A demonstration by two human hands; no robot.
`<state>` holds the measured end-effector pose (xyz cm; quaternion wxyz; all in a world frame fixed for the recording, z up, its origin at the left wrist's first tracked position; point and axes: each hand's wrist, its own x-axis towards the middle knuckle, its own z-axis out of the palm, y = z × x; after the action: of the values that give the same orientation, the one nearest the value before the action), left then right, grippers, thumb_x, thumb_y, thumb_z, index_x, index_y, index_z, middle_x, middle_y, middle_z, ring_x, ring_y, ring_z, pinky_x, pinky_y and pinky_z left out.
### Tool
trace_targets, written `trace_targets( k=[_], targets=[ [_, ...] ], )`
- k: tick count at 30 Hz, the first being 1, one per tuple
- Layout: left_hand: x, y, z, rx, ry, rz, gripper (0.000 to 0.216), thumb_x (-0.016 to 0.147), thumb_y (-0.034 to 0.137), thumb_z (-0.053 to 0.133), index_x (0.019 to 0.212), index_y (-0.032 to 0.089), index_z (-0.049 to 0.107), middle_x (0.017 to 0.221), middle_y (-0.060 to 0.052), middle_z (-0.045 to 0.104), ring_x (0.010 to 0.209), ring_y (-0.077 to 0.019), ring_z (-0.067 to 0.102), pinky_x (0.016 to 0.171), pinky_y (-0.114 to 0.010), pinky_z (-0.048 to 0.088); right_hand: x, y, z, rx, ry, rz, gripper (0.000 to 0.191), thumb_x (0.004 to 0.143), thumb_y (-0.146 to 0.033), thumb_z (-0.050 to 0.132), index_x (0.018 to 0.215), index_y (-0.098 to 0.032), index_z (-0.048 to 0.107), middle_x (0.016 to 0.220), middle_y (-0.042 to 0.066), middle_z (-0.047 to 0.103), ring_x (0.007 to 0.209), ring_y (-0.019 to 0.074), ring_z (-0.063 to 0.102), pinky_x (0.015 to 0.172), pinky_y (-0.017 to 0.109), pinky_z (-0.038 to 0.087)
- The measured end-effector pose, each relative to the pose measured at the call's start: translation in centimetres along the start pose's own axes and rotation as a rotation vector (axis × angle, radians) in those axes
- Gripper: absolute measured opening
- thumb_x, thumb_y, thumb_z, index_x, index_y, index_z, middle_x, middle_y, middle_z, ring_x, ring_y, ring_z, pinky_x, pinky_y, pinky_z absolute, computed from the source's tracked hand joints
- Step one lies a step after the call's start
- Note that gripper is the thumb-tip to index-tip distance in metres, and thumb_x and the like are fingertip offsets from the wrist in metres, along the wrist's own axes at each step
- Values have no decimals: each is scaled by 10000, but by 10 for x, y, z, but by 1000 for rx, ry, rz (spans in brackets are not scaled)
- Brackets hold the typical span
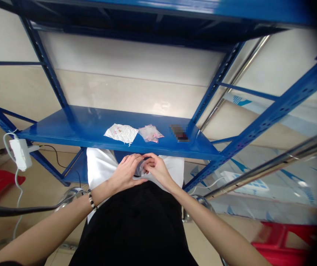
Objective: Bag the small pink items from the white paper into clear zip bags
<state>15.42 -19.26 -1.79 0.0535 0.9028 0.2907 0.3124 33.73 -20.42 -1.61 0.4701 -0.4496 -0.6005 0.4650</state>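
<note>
My left hand (pixel 126 170) and my right hand (pixel 156 169) meet just below the front edge of a blue metal shelf (pixel 77 127). Both pinch a small clear plastic bag (pixel 141 169) held between their fingertips; what is inside it I cannot make out. On the shelf above them lie a white crumpled packet (pixel 121 132) and a clear bag with pink pieces (pixel 150 133). A bead bracelet (pixel 91 199) circles my left wrist. Below the hands is my black garment (pixel 136 229) over white fabric (pixel 100 166).
A small dark object (pixel 179 133) rests on the shelf near the right upright. A white power adapter (pixel 21 153) with cable hangs at the left. Red plastic stools (pixel 283 244) stand on the floor at both sides. A steel rail (pixel 272 166) runs diagonally at the right.
</note>
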Motion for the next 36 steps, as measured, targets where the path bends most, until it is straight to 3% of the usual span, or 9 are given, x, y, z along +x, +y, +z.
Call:
trace_targets(
  k=[3, 7, 11, 15, 23, 28, 32, 36],
  targets=[
    [0, -5, -1, 38, -94, -21, 598, 882, 392, 581, 1379, 165, 340, 1245, -137, 544, 1178, -290, 486, 982, -457, 383, 1, -5, -3, -53, -5, -8, 320, 779, -255, 632, 1083, -172, 573, 746, 8, 652, 690, 161, 631, 673, 287, 494],
    [-7, -2, 1, 30, -142, -65, 362, 964, 291, 412, 1304, 166, 415, 1152, -128, 573, 1077, -271, 526, 920, -439, 419, -5, -8, -2, -166, 37, -52, 349, 816, -290, 625, 1144, -186, 565, 853, 41, 660, 773, 178, 626, 690, 293, 488],
    [-6, -5, 1, -54, -86, -133, 356, 972, 255, 377, 1315, 162, 395, 1154, -127, 571, 1051, -256, 542, 914, -421, 434, -8, -18, -4, -351, 135, -280, 200, 880, -239, 553, 1060, -202, 631, 1032, 85, 639, 910, 201, 607, 786, 331, 492],
    [0, -18, 1, -136, -17, -157, 431, 940, 180, 403, 1367, 190, 349, 1197, -114, 562, 1094, -245, 536, 930, -403, 436, -6, -23, -8, -503, 40, -505, 263, 902, -119, 457, 954, -225, 693, 1031, 72, 648, 993, 212, 598, 905, 387, 475],
    [-5, -13, -7, -62, -73, -72, 392, 939, 226, 429, 1328, 180, 450, 1079, -102, 594, 1026, -253, 538, 885, -400, 431, -18, -14, 3, -684, -138, -696, 392, 855, -40, 446, 1099, -232, 686, 1120, 75, 675, 1120, 233, 584, 972, 465, 469],
    [-3, -11, -11, -29, -122, 3, 316, 932, 254, 453, 1231, 169, 513, 1069, -103, 605, 1029, -262, 536, 899, -409, 422, -20, -15, 6, -803, -234, -699, 418, 837, -24, 439, 1155, -196, 647, 1171, 104, 654, 1125, 240, 581, 957, 448, 477],
    [1, -13, -9, 28, -137, 64, 305, 907, 188, 460, 1208, 167, 503, 1095, -109, 600, 1060, -268, 528, 925, -417, 409, -18, -16, 10, -938, -344, -625, 314, 824, -30, 465, 1047, -162, 642, 1083, 115, 658, 1059, 235, 591, 915, 395, 489],
    [-4, -3, -2, 142, -221, 133, 257, 918, 178, 437, 1163, 151, 507, 1059, -117, 591, 1039, -279, 523, 942, -443, 394, -27, -7, 20, -1046, -373, -583, 247, 829, -72, 503, 1037, -112, 630, 1067, 149, 651, 1041, 251, 588, 945, 389, 469]
  ],
)
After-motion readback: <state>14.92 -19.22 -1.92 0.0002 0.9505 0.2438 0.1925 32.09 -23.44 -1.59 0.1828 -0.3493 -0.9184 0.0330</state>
